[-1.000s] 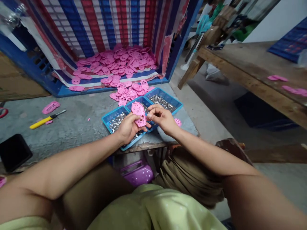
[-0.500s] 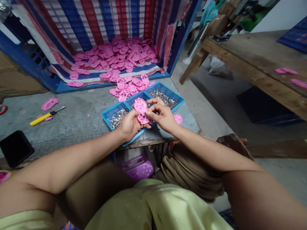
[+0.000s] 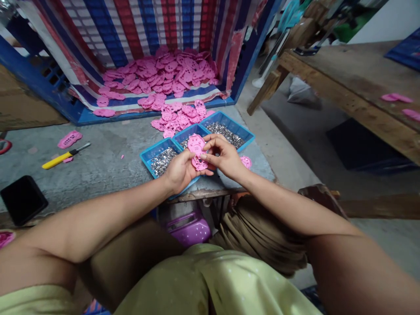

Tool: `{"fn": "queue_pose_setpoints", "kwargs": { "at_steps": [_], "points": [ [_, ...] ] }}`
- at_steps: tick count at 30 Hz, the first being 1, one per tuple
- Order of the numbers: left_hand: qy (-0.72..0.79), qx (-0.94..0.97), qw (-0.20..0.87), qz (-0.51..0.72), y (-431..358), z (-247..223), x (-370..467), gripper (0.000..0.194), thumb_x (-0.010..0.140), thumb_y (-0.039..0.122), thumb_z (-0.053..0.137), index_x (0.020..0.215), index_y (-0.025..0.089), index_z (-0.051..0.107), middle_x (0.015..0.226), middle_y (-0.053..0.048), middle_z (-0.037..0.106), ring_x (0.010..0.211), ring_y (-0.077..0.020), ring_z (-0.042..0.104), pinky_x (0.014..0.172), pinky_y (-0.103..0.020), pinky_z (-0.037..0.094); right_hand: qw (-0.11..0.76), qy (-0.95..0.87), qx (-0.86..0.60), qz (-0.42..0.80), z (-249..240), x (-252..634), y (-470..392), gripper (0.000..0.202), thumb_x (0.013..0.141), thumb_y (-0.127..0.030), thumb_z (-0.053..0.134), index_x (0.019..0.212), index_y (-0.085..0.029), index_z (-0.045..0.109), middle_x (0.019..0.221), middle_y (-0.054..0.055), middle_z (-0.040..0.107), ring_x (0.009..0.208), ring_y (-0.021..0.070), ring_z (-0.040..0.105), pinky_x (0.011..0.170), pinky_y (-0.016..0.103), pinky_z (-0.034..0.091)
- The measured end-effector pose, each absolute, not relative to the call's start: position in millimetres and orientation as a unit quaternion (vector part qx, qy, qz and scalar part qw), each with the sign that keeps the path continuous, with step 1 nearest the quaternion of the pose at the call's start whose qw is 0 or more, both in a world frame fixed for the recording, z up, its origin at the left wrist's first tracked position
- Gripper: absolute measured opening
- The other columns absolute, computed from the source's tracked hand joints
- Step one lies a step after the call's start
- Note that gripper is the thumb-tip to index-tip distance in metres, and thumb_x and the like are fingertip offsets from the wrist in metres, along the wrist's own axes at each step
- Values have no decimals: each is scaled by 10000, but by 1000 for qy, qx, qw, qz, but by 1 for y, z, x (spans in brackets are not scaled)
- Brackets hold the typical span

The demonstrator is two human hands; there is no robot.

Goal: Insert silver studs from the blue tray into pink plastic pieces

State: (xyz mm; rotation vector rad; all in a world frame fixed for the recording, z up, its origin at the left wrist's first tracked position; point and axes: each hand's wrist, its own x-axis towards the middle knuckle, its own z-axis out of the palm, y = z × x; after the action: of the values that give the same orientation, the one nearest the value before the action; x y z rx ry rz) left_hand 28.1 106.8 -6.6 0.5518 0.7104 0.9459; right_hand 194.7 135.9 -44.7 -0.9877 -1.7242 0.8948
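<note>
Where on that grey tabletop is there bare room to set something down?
The widest bare patch of the tabletop lies between the yellow knife and the blue trays. A smaller one sits between the phone and the left hand. Crowded: the pink pieces spilling from the crate, right behind the trays.

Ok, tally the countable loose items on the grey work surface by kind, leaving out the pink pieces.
Blue trays of metal bits: 3
Yellow-handled tool: 1
Black phone: 1
Total: 5
</note>
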Motion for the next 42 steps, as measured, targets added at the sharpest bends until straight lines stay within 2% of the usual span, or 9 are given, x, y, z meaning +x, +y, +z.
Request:
{"fn": "queue_pose_setpoints", "kwargs": {
  "at_steps": [3, 6, 9, 12, 18, 26, 30, 35, 42],
  "points": [
    [320, 306, 784, 435, 106, -8, 25, 329, 769, 128, 554, 1096, 99, 579, 926, -131, 756, 806, -276, 756, 746, -431, 634, 501, -667, -408, 371, -47, 207, 157, 234, 872, -419, 724, 917, -203, 645, 1243, 92, 634, 1076, 237, 627, 870, 372, 547],
    [322, 345, 768, 434, 105, -8, 24, 333, 734, 78, 589, 1065, 103, 573, 986, -144, 766, 780, -256, 755, 728, -397, 624, 459, -644, -544, 281, -48, 231, 191, 193, 945, -300, 605, 1081, -174, 656, 1224, 108, 665, 1031, 228, 653, 872, 360, 548],
    [339, 360, 757, 427, 105, -8, 23, 324, 730, 53, 644, 1043, 108, 580, 1029, -148, 768, 767, -229, 752, 707, -353, 616, 186, -695, -679, 143, -50, 253, 217, 323, 910, -186, 633, 1222, -116, 681, 1257, 165, 685, 1087, 277, 660, 948, 375, 520],
    [353, 372, 746, 425, 105, -8, 21, 321, 744, 80, 710, 1041, 101, 591, 1039, -160, 768, 756, -217, 754, 671, -313, 616, -14, -734, -670, 109, -50, 259, 224, 235, 888, -146, 658, 1090, -129, 777, 1180, 175, 738, 1132, 318, 670, 948, 345, 503],
    [393, 381, 725, 418, 107, -8, 17, 392, 739, 121, 753, 1088, 113, 575, 1002, -138, 778, 720, -207, 760, 657, -299, 641, -35, -748, -655, 97, -42, 247, 218, 244, 946, -171, 596, 1077, -163, 801, 1164, 155, 764, 1110, 269, 706, 864, 260, 501],
    [408, 388, 714, 417, 106, -6, 16, 381, 725, 118, 738, 1067, 119, 568, 1001, -151, 774, 718, -219, 762, 642, -309, 643, -23, -747, -657, 101, -40, 247, 215, 269, 974, -208, 551, 1094, -130, 778, 1193, 185, 750, 1111, 304, 709, 847, 296, 512],
    [415, 384, 713, 416, 106, -6, 15, 362, 724, 103, 728, 1054, 109, 577, 990, -154, 775, 710, -217, 761, 646, -308, 645, -16, -749, -653, 112, -43, 245, 213, 289, 966, -186, 549, 1172, -171, 751, 1205, 134, 754, 1103, 271, 709, 819, 271, 504],
    [418, 382, 718, 406, 107, -7, 17, 353, 725, 86, 704, 1055, 109, 582, 962, -133, 781, 701, -208, 760, 634, -290, 645, -15, -750, -649, 128, -46, 233, 210, 283, 937, -155, 573, 1125, -226, 771, 1211, 85, 756, 1122, 244, 701, 800, 247, 498],
    [418, 391, 711, 408, 107, -8, 18, 291, 739, 97, 688, 1015, 113, 598, 957, -128, 782, 722, -211, 767, 645, -289, 651, -17, -747, -651, 132, -46, 222, 206, 257, 955, -185, 573, 1111, -229, 772, 1201, 98, 758, 1115, 260, 708, 800, 263, 501]
  ]
}}
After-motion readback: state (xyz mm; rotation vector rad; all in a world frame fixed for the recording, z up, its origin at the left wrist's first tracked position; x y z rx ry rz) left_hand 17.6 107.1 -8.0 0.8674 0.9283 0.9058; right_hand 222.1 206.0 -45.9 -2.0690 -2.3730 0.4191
